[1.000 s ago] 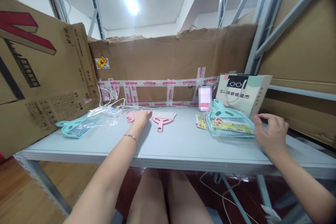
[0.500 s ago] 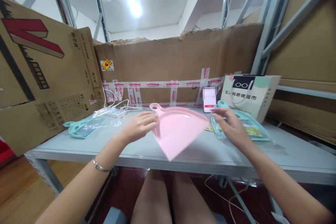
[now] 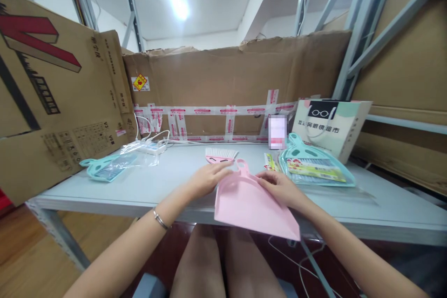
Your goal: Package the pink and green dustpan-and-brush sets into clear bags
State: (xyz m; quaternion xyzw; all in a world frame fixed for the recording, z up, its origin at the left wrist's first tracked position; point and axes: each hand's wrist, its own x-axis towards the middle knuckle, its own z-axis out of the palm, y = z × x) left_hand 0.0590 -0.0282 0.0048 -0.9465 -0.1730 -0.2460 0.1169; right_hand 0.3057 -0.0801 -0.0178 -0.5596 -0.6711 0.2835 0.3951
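A pink dustpan (image 3: 253, 205) is tilted over the table's front edge, its handle pointing away from me and its wide lip hanging toward my legs. My right hand (image 3: 281, 189) is closed on its right rim near the handle. On the opposite side, my left hand (image 3: 209, 179) has its fingers at the upper left rim; the thumb is hidden. Just beyond the left fingers lies a pink hand brush (image 3: 221, 155) with pale bristles, its lower part covered by that hand.
Packaged teal dustpan sets (image 3: 314, 165) lie at the right, before a paper bag (image 3: 331, 125) and a propped phone (image 3: 277, 131). At the left are a teal brush in plastic (image 3: 108, 167) and a power strip (image 3: 152, 148). Cardboard (image 3: 209, 79) walls the back of the table (image 3: 174, 195).
The dustpan has turned and come lower and nearer, its handle now pointing away. My right hand has moved left onto its rim. The pink brush behind it has come into view.
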